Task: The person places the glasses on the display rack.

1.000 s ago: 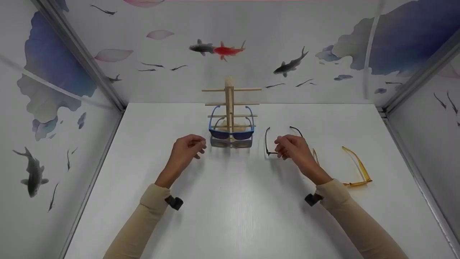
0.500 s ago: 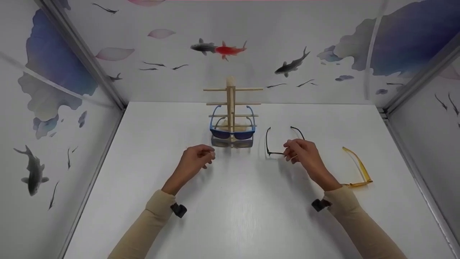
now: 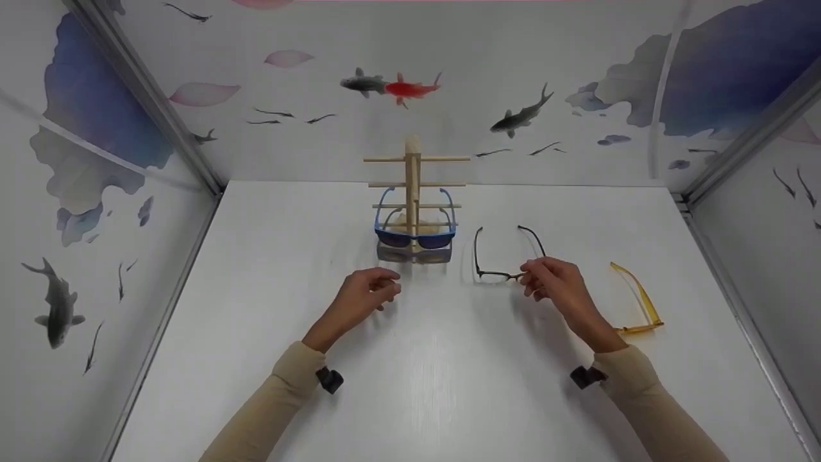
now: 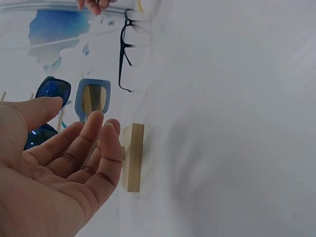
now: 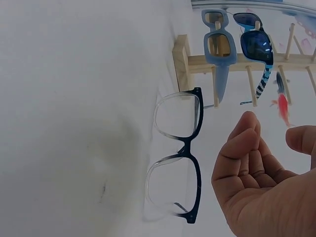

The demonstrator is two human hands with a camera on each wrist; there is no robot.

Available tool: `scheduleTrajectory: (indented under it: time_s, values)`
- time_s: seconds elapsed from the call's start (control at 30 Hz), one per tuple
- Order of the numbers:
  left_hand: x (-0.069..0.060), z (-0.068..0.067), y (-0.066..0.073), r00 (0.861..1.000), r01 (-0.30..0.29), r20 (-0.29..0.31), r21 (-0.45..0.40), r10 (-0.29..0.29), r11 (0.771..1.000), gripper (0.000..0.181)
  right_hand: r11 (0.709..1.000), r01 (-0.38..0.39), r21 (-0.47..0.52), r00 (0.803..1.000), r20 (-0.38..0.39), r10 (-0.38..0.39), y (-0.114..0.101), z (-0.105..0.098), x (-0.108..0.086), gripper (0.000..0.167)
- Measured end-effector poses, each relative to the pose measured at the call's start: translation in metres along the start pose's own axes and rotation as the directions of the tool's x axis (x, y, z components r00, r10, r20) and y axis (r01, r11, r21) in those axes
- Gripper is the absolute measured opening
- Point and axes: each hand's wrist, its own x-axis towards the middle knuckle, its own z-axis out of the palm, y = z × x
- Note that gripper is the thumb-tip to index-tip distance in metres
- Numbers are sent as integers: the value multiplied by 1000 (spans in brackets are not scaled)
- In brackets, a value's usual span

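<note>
Beige-sleeved grips [image 3: 364, 292] [image 3: 557, 283] hover, loosely curled.

Comes to one worktop [image 3: 410, 359], one wooden eyewear stand [image 3: 412, 173] with four visible crossbars [image 3: 442, 158], two pairs of sunglasses [image 3: 435, 241], one of black-framed eyeglasses [image 5: 186, 145], one of yellow-framed glasses [image 3: 653, 311], one left grip [image 3: 369, 289], one right grip [image 3: 558, 285], two sleeves [image 3: 256, 404], two wrist cameras [image 3: 330, 380], one printed red fish [image 3: 410, 88] and three large grey fish [image 3: 521, 117].

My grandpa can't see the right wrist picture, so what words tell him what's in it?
An empty right hand hovers near black-and-clear glasses. Beyond them, a wooden rack holds two pairs of sunglasses.
</note>
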Motion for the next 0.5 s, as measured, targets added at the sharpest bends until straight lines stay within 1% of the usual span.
scheduleTrajectory:
  time_s: [0.17,0.4,0.5]
  values:
    - [2,9,1,1000,9,22,0,-9,1000,36,1000,-13,7,1000,-24,13,3,-11,-7,42]
    - [3,22,1,999,3,48,-8,-3,1000,37,1000,-22,10,997,-69,23,11,-23,-16,36]
    - [4,27,2,998,-4,55,-7,4,1000,37,1000,-27,8,996,-90,28,14,-28,-18,37]
